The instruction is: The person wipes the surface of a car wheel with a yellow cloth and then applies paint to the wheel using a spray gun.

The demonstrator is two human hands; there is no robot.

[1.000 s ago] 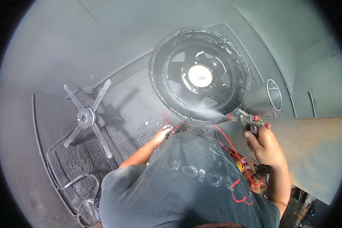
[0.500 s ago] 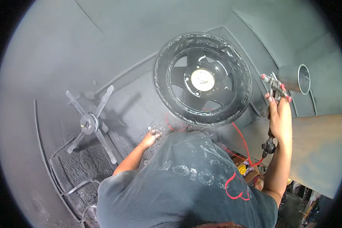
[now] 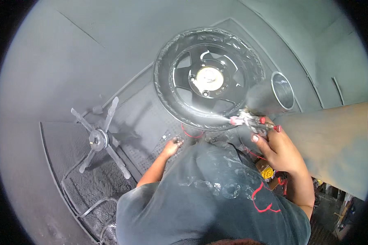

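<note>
A grey, paint-dusted spray booth wall (image 3: 69, 53) fills the upper left and top of the frame, its seams bending toward the rim. Below it, a dark grated floor panel (image 3: 65, 163) takes up the lower left, coated in rough overspray, with hoses (image 3: 86, 206) lying across it near the bottom edge.

A glossy black wheel (image 3: 208, 77) stands in the upper middle of the frame, its tyre wrapped in crinkled masking film and its pale round hub cover at the centre. To its right, just beside the tyre, sits a grey cylinder with an open round mouth (image 3: 283, 90). In the left middle stands a cross-shaped metal stand (image 3: 99, 139), grey with paint, well apart from the wheel.

The person's dark, paint-flecked shirt (image 3: 208, 200) covers the lower middle.

The right hand (image 3: 280, 151), right of centre, is wrapped around the grip of a spray gun (image 3: 253, 121) with red knobs; the fingers are curled tightly on it. The gun's nozzle points left at the lower edge of the tyre, and a faint mist shows between nozzle and rubber.

The left hand (image 3: 171, 146), just left of centre below the wheel, hangs low with its fingers loosely curled; whether it holds anything I cannot tell. A thin red line (image 3: 188, 134) loops just beside it.
</note>
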